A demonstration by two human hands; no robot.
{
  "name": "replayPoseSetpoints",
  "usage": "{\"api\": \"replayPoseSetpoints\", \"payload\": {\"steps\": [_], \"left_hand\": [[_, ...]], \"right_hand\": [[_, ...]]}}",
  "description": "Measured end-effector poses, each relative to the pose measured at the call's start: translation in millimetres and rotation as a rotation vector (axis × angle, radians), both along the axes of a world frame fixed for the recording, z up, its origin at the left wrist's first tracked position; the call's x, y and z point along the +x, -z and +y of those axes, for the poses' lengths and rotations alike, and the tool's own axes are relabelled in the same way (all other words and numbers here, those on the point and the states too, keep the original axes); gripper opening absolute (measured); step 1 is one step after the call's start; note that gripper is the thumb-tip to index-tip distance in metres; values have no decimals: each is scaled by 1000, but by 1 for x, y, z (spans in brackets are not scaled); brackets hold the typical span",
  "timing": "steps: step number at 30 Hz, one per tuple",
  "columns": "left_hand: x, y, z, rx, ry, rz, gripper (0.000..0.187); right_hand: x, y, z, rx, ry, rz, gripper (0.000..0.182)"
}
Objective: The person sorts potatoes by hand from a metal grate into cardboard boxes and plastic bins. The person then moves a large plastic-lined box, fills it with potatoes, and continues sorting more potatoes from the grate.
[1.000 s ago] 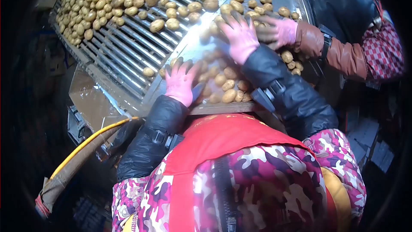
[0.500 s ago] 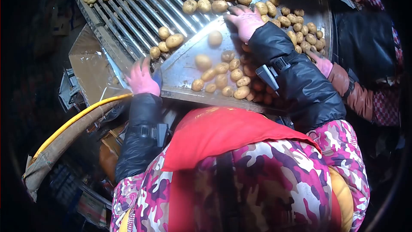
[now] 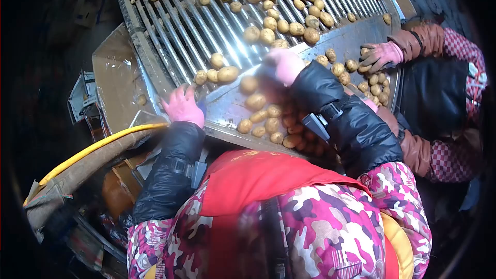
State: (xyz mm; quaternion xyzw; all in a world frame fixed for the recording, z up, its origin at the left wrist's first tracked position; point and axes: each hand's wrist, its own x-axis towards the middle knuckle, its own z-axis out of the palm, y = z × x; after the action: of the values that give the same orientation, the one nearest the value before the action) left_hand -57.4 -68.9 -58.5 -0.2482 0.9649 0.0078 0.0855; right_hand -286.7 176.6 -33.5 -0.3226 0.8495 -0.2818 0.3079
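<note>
Sorting step in hand, by look of it. Right hand (image 3: pixel 283 65) blurred over potatoes (image 3: pixel 268 119) on metal tray (image 3: pixel 227 104); spread or closed, cannot tell. Left hand (image 3: pixel 182 105) flat, fingers spread, on tray edge beside roller bars (image 3: pixel 191 31). Next move needs clean pick from pile under right forearm. Co-worker's gloved hand (image 3: pixel 380 56) beyond right hand, curled over more potatoes. Some potatoes hidden under sleeve.

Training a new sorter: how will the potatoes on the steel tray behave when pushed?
The potatoes look rounded and firm, so they probably roll rather than slide. The metal tray looks smooth and sloped, likely speeding them. The right hand seems to sweep several together.
</note>
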Motion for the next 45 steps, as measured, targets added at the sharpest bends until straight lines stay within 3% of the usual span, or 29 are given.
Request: {"api": "replayPoseSetpoints", "payload": {"steps": [3, 5, 7, 9, 11, 13, 17, 19, 21, 23, 26, 33, 35, 39, 41, 43, 45], "left_hand": [[1, -4, -1, 33, -22, 13, 51], [3, 3, -2, 29, 3, 111, 46], [1, 3, -2, 50, -3, 130, 46], [1, 3, -2, 51, -10, 121, 44], [1, -3, -4, 87, -14, 129, 44], [0, -2, 0, 73, -17, 107, 44], [0, -10, 0, 59, -5, 110, 44], [3, -5, -2, 54, 27, 168, 41], [1, -4, -4, 51, 31, 194, 39], [5, -4, 0, 59, 34, 207, 37], [-1, -14, 0, 81, 30, 195, 39], [-4, -21, 2, 104, 9, 139, 40], [-3, -19, 1, 95, 7, 138, 41], [2, -14, 0, 112, -18, 84, 47], [-3, -15, 0, 135, -35, 57, 51], [-4, -20, 0, 153, -44, 44, 50], [-4, -20, 1, 143, -35, 54, 51]], "right_hand": [[-33, -9, -30, -339, 261, -160, 24], [-60, -25, -56, -198, 471, -203, 23], [-91, -1, -76, 195, 114, 528, 21], [-96, 14, -90, 371, -84, 796, 24], [-94, 22, -108, 441, -112, 863, 27], [-93, 10, -116, 555, -108, 707, 25], [-94, 8, -98, 487, -140, 657, 23], [-100, -6, -81, 238, 100, 512, 25], [-125, -28, -63, -20, 496, 74, 31], [-152, -35, -49, -94, 652, 210, 34], [-192, -23, -56, 277, 397, 505, 56], [-242, -16, -83, 490, 365, 436, 42], [-239, -12, -73, 402, 434, 437, 35], [-204, -18, -48, 480, 249, 441, 28], [-191, -31, -24, 361, 189, 278, 29], [-212, -6, 20, -42, 164, 130, 28], [-236, -18, 45, -361, 570, -20, 22]]}}
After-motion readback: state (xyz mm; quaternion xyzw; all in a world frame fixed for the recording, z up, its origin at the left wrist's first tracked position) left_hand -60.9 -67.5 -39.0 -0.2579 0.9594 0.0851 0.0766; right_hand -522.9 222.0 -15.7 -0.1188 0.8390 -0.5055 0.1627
